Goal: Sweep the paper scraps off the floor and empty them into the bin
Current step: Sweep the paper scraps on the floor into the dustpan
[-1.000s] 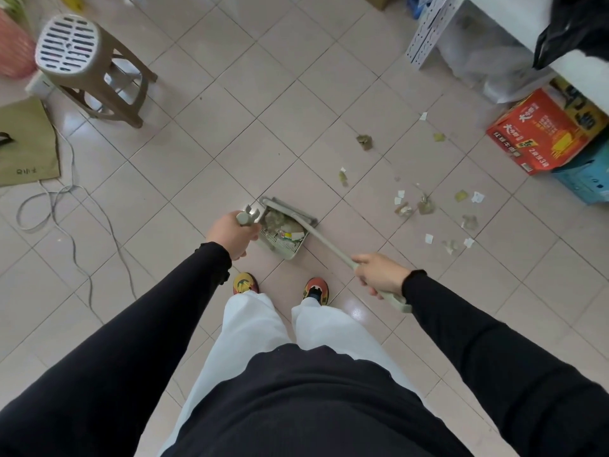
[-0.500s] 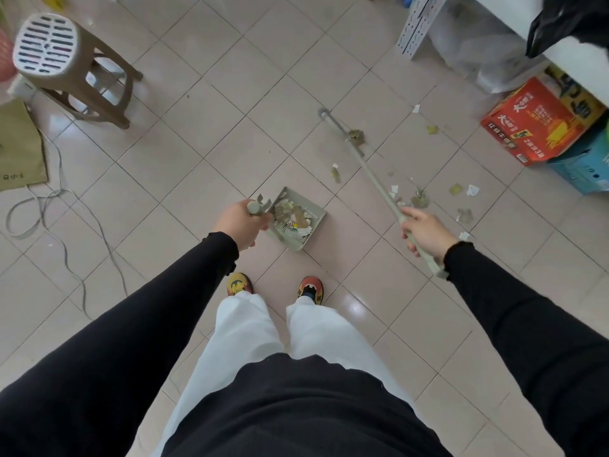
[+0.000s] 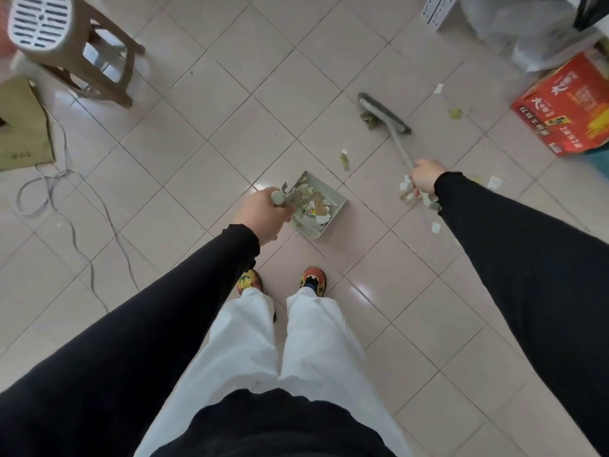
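Note:
My left hand (image 3: 263, 216) grips the handle of a pale green dustpan (image 3: 331, 206) that rests on the tiled floor just ahead of my feet, with several paper scraps piled in it. My right hand (image 3: 425, 179) holds the handle of a grey broom; the broom head (image 3: 384, 113) is down on the floor farther out, touching a crumpled scrap (image 3: 369, 122). Loose paper scraps (image 3: 344, 159) lie between broom and dustpan, more paper scraps (image 3: 435, 227) lie under my right wrist, and others sit near the red box.
A beige plastic stool (image 3: 66, 47) stands at the far left, with flat brown cardboard (image 3: 23, 127) and a loose white cable (image 3: 66, 199) beside it. A red carton (image 3: 566, 103) and a clear plastic bag (image 3: 527, 31) sit at the far right. No bin is in view.
The broom swung from lying across the dustpan out to the right and forward; its head now rests on the floor by a far scrap. The dustpan stayed put in my left hand.

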Demonstrator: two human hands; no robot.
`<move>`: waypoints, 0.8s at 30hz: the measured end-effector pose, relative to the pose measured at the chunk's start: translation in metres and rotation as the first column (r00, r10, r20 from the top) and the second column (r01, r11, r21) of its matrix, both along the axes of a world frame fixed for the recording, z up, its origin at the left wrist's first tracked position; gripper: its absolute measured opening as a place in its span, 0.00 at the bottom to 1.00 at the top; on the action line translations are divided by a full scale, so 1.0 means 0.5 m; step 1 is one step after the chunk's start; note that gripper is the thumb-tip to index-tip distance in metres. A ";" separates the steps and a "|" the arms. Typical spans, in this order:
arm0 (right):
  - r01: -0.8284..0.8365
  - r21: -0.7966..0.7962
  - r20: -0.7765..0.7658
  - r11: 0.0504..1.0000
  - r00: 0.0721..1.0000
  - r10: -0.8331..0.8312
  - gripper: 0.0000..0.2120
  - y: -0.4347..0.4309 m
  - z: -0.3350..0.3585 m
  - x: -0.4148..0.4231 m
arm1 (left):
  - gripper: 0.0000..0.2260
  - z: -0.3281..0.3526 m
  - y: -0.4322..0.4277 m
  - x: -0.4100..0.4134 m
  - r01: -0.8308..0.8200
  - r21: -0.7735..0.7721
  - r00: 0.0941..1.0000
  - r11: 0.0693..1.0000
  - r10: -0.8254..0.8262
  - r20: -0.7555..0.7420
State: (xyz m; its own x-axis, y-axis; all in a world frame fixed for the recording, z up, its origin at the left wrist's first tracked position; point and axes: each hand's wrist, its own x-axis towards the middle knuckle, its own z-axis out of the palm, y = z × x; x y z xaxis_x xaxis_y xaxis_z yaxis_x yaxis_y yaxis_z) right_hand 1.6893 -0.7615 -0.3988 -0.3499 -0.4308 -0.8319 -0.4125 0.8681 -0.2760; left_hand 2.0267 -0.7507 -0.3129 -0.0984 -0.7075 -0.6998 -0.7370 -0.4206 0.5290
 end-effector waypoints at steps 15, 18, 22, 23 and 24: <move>0.130 0.056 0.294 0.990 0.945 -0.141 0.22 0.320 0.231 0.043 | 0.04 0.007 0.002 -0.008 0.058 0.002 0.998 0.998 -0.058 -0.017; 0.060 -0.001 0.227 0.998 0.972 -0.058 0.23 0.348 0.250 0.058 | 0.06 0.006 0.010 -0.006 0.050 0.025 0.999 0.998 -0.050 -0.015; -0.041 -0.064 0.078 0.997 0.996 0.046 0.25 0.294 0.181 0.077 | 0.08 0.007 0.019 -0.025 0.017 0.035 1.000 0.999 -0.017 -0.005; -0.076 -0.059 0.062 0.995 0.995 0.079 0.26 0.272 0.160 0.075 | 0.08 0.008 0.022 -0.033 0.009 0.035 1.000 0.999 -0.009 0.000; -0.119 -0.044 0.057 0.992 0.991 0.121 0.26 0.252 0.143 0.073 | 0.08 0.009 0.024 -0.042 -0.002 0.031 1.000 1.000 0.002 0.008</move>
